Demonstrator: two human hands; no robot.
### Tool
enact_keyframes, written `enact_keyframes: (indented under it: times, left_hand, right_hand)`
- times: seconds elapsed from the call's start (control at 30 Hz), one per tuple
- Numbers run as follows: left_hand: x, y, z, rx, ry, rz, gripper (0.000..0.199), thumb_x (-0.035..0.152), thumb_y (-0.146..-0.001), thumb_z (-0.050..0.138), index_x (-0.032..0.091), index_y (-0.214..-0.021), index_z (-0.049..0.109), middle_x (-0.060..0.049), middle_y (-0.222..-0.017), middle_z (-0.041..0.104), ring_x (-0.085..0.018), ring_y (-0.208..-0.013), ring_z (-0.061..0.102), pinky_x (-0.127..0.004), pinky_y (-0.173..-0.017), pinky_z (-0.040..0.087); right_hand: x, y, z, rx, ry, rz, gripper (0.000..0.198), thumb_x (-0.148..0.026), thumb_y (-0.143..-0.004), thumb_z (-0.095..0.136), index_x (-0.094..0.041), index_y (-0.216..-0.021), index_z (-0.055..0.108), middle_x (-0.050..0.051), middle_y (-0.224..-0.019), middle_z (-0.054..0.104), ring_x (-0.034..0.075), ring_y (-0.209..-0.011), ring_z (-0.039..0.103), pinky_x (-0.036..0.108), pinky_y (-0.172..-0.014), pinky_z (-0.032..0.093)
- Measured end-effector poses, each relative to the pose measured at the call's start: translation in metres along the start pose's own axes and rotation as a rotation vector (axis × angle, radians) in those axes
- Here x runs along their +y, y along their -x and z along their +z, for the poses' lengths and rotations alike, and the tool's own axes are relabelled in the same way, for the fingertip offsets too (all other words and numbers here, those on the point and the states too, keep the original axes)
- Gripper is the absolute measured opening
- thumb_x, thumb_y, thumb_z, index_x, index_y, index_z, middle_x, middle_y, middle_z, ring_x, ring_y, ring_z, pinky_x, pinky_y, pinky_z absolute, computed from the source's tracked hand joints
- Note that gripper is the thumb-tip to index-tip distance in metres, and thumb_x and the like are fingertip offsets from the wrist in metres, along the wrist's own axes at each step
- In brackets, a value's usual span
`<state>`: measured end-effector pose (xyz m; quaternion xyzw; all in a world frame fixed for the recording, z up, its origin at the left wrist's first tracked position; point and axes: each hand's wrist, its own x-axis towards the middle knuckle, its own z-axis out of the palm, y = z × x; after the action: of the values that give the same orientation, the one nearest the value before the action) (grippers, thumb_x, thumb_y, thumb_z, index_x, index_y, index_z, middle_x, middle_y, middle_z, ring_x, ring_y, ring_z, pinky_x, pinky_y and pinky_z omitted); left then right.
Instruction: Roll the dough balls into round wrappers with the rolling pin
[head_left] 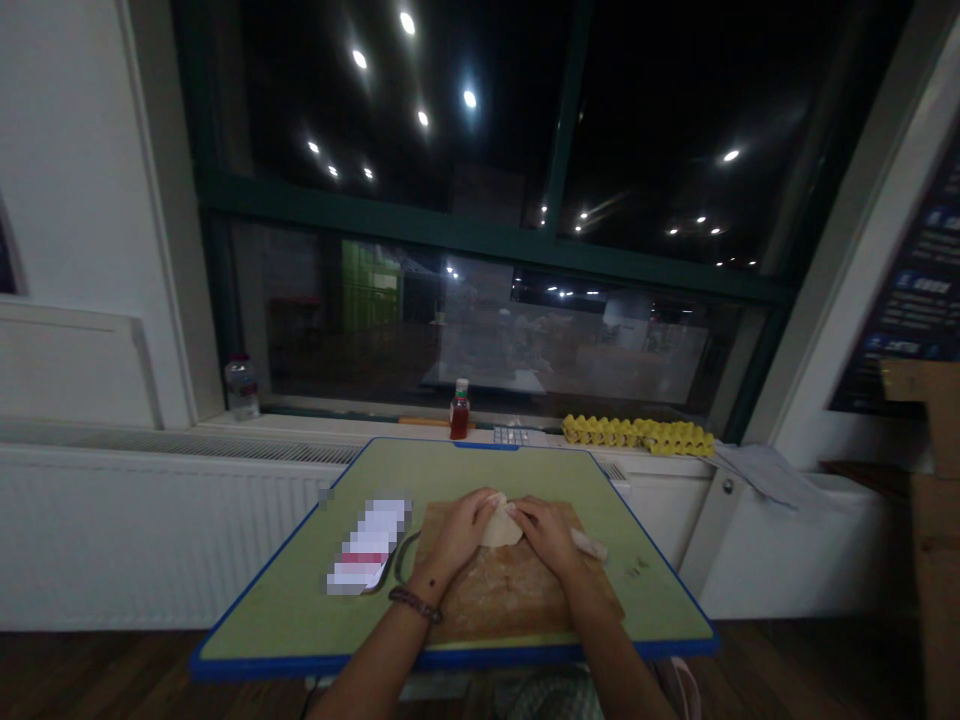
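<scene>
Between my two hands is a flat, pale piece of dough, over the far part of a floured wooden board. My left hand pinches its left upper edge, with thumb and fingers together. On the other side, the fingers of my right hand close on the right upper edge. A whitish stick-like piece, perhaps a rolling pin end or more dough, pokes out past my right hand; most of it is hidden.
The board lies on a small green table with a blue rim. A blurred-out phone lies left of the board. On the windowsill stand a red-filled bottle, a clear bottle and yellow egg trays. A white radiator runs behind.
</scene>
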<state>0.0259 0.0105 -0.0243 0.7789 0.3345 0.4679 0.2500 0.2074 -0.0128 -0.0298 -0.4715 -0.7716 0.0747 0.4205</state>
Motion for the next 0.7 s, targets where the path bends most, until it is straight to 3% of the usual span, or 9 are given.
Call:
enact_keyframes:
  times: [0.17,0.3,0.7]
  left_hand:
    - [0.004,-0.001,-0.002,0.029,-0.073,0.066,0.033,0.038,-0.096,0.041,0.018,-0.086,0.066,-0.006,-0.094,0.066,-0.019,-0.093,0.060,-0.030,-0.087,0.045]
    - [0.002,-0.001,-0.002,-0.047,-0.051,0.022,0.034,0.040,-0.096,0.041,0.018,-0.090,0.066,-0.004,-0.088,0.069,-0.018,-0.083,0.062,-0.028,-0.080,0.046]
    - [0.001,0.001,-0.006,-0.189,-0.209,0.040,0.031,0.032,-0.096,0.042,0.019,-0.091,0.069,-0.006,-0.095,0.072,-0.020,-0.091,0.064,-0.029,-0.084,0.046]
  right_hand:
    - [-0.001,-0.001,0.000,0.009,0.029,-0.021,0.027,-0.037,-0.094,0.050,-0.022,-0.092,0.072,0.006,-0.093,0.073,0.019,-0.084,0.065,0.029,-0.079,0.047]
    - [0.005,0.000,0.002,0.005,0.043,-0.036,0.026,-0.037,-0.094,0.051,-0.023,-0.092,0.072,0.006,-0.092,0.073,0.019,-0.084,0.065,0.029,-0.080,0.047]
    - [0.014,0.002,0.005,-0.076,0.098,-0.059,0.021,-0.034,-0.091,0.055,-0.023,-0.087,0.071,0.004,-0.088,0.072,0.018,-0.083,0.064,0.028,-0.077,0.046]
